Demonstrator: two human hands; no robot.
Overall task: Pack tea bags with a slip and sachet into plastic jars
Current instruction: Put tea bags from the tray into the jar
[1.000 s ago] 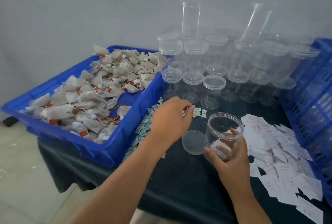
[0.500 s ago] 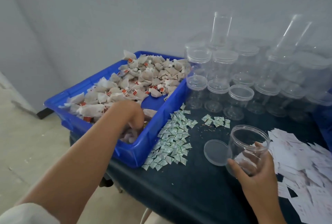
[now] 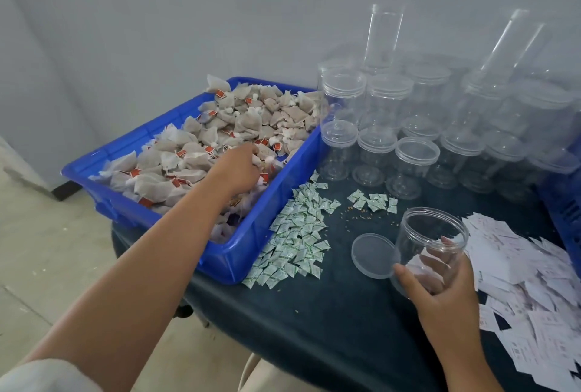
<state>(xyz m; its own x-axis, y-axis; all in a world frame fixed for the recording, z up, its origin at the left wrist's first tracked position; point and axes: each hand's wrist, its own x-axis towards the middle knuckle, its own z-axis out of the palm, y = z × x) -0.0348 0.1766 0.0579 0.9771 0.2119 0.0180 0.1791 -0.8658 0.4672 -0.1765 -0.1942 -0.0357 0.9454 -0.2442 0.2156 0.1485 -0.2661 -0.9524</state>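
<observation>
Presently the person's right grip is wrapped around the lower wall of an open jar, thumb on the near side and fingers showing through the clear plastic. The jar's lid lies flat on the dark counter just left of the jar. Farther left of the jar lies a spread of sachets, and beyond those a blue tray heaped with tea bags. The left grip reaches into that heap with its fingers curled down among the bags; whether they hold one cannot be told. White slips are piled right of the jar. Behind the jar stand rows of lidded jars, some of them stacked.
</observation>
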